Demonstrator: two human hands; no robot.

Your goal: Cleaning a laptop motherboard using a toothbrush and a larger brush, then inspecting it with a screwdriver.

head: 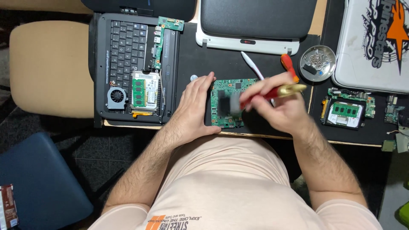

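Observation:
A green circuit board [225,91] lies on a black mat [200,55] in front of me. My left hand [192,106] rests flat on the mat, its fingers pressing the board's left edge. My right hand [279,104] grips a brush [260,97] with a red handle and a brass-coloured ferrule. Its blurred grey bristles are over the middle of the board.
An opened black laptop base [128,68] with keyboard, fan and memory sits at left. Behind lie a white-edged laptop lid [255,25], a white stylus [251,64], a red screwdriver [289,64] and a metal dish of screws [317,63]. More boards [347,111] lie at right. A beige chair [49,68] stands at left.

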